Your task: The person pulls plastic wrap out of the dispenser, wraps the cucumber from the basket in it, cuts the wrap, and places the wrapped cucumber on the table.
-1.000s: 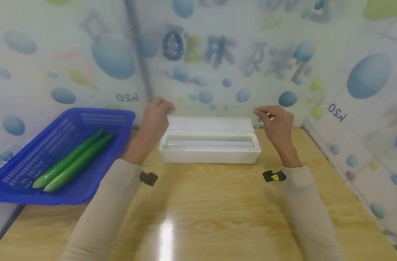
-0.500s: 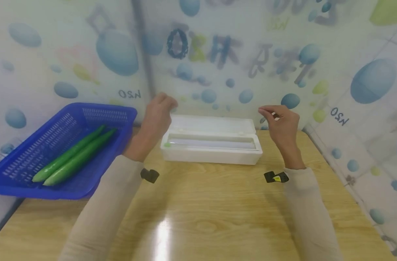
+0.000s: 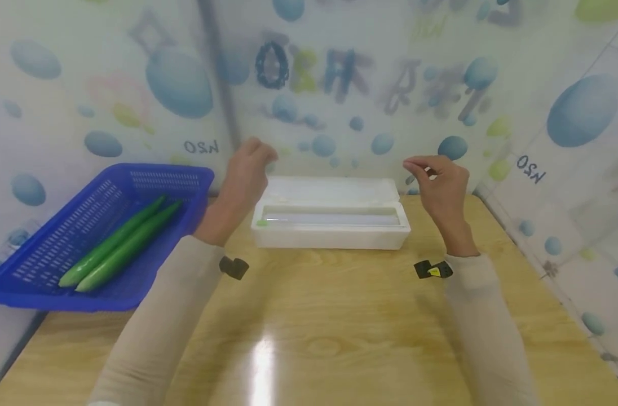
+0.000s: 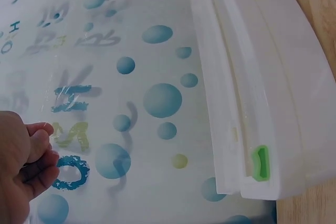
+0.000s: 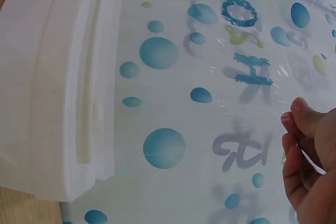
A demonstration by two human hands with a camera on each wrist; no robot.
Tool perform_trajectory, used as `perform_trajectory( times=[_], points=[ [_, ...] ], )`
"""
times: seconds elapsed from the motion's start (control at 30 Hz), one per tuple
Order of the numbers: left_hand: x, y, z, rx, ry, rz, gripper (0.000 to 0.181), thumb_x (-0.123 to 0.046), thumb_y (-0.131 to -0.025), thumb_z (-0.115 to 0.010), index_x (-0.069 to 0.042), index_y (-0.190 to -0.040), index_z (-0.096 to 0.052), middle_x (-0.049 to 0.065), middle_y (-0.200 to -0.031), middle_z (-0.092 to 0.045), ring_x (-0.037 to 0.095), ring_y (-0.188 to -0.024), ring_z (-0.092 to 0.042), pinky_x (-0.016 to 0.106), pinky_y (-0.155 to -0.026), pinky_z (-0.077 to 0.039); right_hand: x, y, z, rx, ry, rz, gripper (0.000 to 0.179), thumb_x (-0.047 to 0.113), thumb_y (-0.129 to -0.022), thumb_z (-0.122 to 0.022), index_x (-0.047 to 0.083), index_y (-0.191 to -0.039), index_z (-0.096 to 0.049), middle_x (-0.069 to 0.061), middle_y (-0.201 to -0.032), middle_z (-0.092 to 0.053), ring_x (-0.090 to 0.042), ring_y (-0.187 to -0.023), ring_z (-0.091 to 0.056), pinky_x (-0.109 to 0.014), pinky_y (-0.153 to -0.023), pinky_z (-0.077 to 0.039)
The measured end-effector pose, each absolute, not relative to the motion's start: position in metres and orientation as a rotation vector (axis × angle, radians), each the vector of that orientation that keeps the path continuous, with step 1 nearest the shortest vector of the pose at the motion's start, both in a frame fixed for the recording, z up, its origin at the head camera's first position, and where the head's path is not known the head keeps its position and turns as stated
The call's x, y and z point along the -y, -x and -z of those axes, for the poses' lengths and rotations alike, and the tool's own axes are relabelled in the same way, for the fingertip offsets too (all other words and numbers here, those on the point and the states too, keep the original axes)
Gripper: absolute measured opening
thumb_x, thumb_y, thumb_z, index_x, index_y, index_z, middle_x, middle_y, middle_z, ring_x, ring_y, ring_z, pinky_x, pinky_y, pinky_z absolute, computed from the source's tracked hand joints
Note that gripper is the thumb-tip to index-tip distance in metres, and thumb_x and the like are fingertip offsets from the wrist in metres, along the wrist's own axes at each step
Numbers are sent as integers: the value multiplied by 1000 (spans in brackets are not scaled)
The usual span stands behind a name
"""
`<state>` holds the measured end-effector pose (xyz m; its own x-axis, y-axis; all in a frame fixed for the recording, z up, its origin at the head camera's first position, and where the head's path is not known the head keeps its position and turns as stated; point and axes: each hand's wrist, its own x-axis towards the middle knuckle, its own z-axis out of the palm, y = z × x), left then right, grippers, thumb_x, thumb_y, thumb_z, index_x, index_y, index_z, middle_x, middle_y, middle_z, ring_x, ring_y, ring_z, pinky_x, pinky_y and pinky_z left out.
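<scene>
A long white cling film dispenser (image 3: 331, 239) stands at the back of the table, its lid (image 3: 334, 190) raised. Inside lies the roll (image 3: 334, 219), and a green slider (image 3: 262, 223) sits at the left end. From it a sheet of clear cling film (image 5: 281, 74) stretches up between the hands, showing mainly as glints in both wrist views. My left hand (image 3: 243, 183) pinches the film's left corner, fingertips above the box's left end. At the other corner my right hand (image 3: 441, 189) pinches the film between thumb and forefinger.
To the left, a blue plastic basket (image 3: 106, 299) holds two cucumbers (image 3: 128, 248). A patterned wall (image 3: 339, 129) rises close behind the dispenser, and another (image 3: 583, 197) borders the right. The wooden table (image 3: 329, 316) extends in front.
Both hands have risen slightly relative to the box, keeping their pinch. The head view has shifted a little; basket and dispenser stay where they were.
</scene>
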<state>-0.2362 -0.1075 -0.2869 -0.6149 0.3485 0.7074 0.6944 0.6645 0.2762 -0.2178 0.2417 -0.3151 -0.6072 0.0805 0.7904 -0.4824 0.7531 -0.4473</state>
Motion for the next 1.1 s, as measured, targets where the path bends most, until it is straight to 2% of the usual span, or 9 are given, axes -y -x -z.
perform_trajectory(
  times=[0.17, 0.3, 0.43, 0.6, 0.67, 0.73, 0.83, 0.93, 1.1],
  points=[
    [107, 236, 282, 2237, 813, 730, 39, 30, -66, -44, 10, -95, -62, 21, -89, -53, 36, -84, -52, 41, -78, -47, -245, 216, 307, 2127, -310, -812, 18, 21, -87, -71, 7, -95, -76, -10, -89, -72, -22, -74, -62, -24, -67, -45],
    [106, 241, 278, 2175, 886, 733, 37, 29, -68, -44, 10, -94, -62, 22, -89, -54, 36, -84, -53, 41, -78, -48, -248, 216, 304, 2109, -296, -815, 16, 18, -86, -71, 5, -95, -76, -11, -88, -71, -23, -75, -61, -23, -68, -44],
    [104, 249, 270, 2155, 906, 737, 30, 26, -73, -46, 10, -92, -62, 22, -88, -54, 37, -84, -53, 43, -80, -47, -250, 219, 299, 2109, -300, -820, 17, 19, -87, -71, 5, -95, -76, -11, -89, -71, -24, -78, -62, -19, -69, -43],
    [105, 254, 265, 2198, 854, 741, 22, 21, -80, -49, 10, -92, -63, 22, -89, -55, 37, -86, -53, 43, -82, -47, -250, 228, 294, 2131, -348, -778, 18, 20, -87, -71, 5, -95, -76, -12, -89, -71, -25, -76, -63, -29, -69, -47],
    [105, 254, 262, 2235, 825, 732, 22, 20, -81, -49, 10, -94, -63, 23, -91, -55, 37, -88, -53, 43, -83, -46, -251, 233, 291, 2118, -371, -755, 17, 20, -86, -72, 5, -94, -76, -12, -87, -72, -25, -72, -62, -29, -67, -46],
    [105, 252, 258, 2276, 791, 728, 24, 20, -81, -48, 11, -96, -64, 23, -94, -55, 37, -90, -53, 42, -85, -46, -252, 236, 288, 2103, -387, -744, 17, 19, -85, -72, 5, -93, -76, -13, -87, -71, -25, -69, -61, -22, -65, -43],
    [104, 249, 254, 2292, 765, 727, 25, 21, -81, -48, 11, -98, -64, 23, -95, -56, 36, -92, -53, 41, -86, -46, -252, 236, 283, 2099, -388, -783, 18, 21, -85, -73, 5, -93, -77, -12, -88, -72, -17, -63, -59, -16, -60, -38],
    [105, 246, 255, 2274, 784, 719, 23, 20, -82, -50, 10, -96, -64, 23, -94, -56, 37, -90, -53, 42, -84, -45, -254, 229, 280, 2131, -346, -872, 20, 23, -86, -73, 5, -94, -76, -12, -90, -72, -3, -59, -55, -16, -57, -37],
    [101, 243, 255, 2206, 877, 728, 27, 25, -77, -49, 10, -94, -64, 22, -92, -57, 35, -88, -53, 40, -82, -46, -263, 217, 273, 2143, -310, -911, 18, 21, -85, -74, 5, -94, -76, -14, -91, -72, 14, -69, -53, -12, -64, -41]
  ],
)
